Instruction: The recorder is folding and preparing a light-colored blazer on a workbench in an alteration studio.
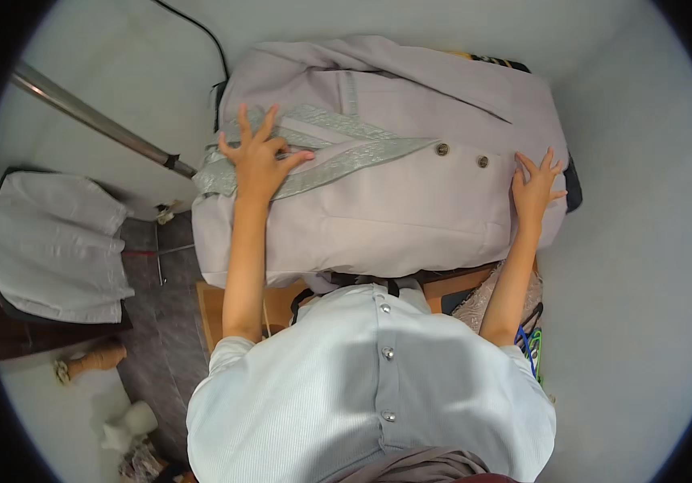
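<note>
A pale pinkish-grey suit jacket (pixel 406 193) lies front side up before me, its collar end to the left and its hem to the right. Silvery patterned fabric covers its lapels (pixel 358 160), and two dark buttons (pixel 462 155) sit on the front. Over the lapels, my left hand (pixel 258 154) pinches the cloth between thumb and index finger, the other fingers spread. Near the hem, thumb and index finger of my right hand (pixel 534 187) pinch the front edge. One sleeve (pixel 430 84) is laid across the far side of the jacket.
Dark padded edges (pixel 573 184) show beneath the jacket. A metal pole (pixel 98 121) slants in from the left. White folded cloth (pixel 59 241) covers a seat or stand at left. Lace fabric (pixel 491 296) and coloured hangers (pixel 533 350) lie below right. A wall (pixel 629 241) rises close on the right.
</note>
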Demonstrator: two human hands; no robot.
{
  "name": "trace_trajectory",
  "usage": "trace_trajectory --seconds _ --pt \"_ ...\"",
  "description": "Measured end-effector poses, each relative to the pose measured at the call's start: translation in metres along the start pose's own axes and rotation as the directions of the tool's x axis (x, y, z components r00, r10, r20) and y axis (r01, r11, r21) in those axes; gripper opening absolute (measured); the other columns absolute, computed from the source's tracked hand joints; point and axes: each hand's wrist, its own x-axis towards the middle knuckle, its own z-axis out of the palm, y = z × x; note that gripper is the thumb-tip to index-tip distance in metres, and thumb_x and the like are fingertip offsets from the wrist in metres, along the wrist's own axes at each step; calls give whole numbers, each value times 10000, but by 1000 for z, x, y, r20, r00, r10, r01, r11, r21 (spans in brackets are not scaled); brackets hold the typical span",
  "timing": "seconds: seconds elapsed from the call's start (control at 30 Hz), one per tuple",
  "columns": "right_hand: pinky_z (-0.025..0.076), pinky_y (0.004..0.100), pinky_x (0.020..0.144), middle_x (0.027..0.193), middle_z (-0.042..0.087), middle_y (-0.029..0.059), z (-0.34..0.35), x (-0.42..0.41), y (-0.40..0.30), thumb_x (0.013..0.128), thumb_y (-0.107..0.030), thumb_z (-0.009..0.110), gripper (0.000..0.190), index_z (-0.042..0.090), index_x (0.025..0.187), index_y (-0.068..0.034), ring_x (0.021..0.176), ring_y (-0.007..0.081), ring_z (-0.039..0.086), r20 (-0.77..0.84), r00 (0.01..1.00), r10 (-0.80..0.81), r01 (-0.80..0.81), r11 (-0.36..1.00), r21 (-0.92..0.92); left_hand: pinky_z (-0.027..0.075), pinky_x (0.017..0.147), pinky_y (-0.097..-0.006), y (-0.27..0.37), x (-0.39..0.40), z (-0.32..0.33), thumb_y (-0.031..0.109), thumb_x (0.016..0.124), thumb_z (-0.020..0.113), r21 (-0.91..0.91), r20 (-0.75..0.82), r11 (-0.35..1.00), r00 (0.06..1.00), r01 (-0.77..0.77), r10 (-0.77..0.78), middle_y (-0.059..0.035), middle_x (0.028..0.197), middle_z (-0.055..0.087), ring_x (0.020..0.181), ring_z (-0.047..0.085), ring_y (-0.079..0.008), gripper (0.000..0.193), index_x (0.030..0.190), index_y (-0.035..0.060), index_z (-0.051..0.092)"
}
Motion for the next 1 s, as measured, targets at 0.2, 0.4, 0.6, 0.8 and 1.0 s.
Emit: trace_trajectory --seconds 0.2,0.4,0.6,0.8,1.0 --pt "-14 714 1012 1519 227 152 -4 -21 -72 883 -393 572 346 659 1160 -206 1410 411 84 57 979 -198 179 955 237 33 993 -661 7 -5 -3 473 694 727 -34 -7 999 1000 11 -11 -9 1398 471 1396 184 -352 359 630 124 667" --pt "-19 713 1005 1515 231 174 15 -43 -97 841 -412 618 393 639 1198 -248 1401 431 112 134 926 -352 310 915 256 103 948 -724 33 -23 -13 335 774 693 10 57 987 986 157 -158 -86 1482 342 1395 105 -433 216 854 135 697" --pt "-36 727 987 1494 292 159 22 -41 -94 803 -364 676 353 683 1121 -209 1400 417 145 21 910 -415 385 861 333 96 957 -711 101 -10 -18 273 795 665 -136 104 987 992 90 -76 -67 1466 363 1389 119 -435 193 949 165 708" --pt "-36 734 982 1496 300 136 19 -43 -89 787 -321 692 316 709 1065 -172 1400 414 154 34 929 -370 328 861 389 142 946 -721 181 12 19 358 766 689 -257 211 957 959 -131 188 -92 1435 380 1393 136 -404 357 1063 162 671" --pt "-49 759 958 1495 311 109 8 -43 -73 781 -256 662 285 716 1053 -191 1398 430 141 98 902 -421 357 853 381 134 946 -722 199 7 48 300 759 700 -300 247 949 953 -95 174 -59 1402 434 1387 160 -392 280 1027 221 706"
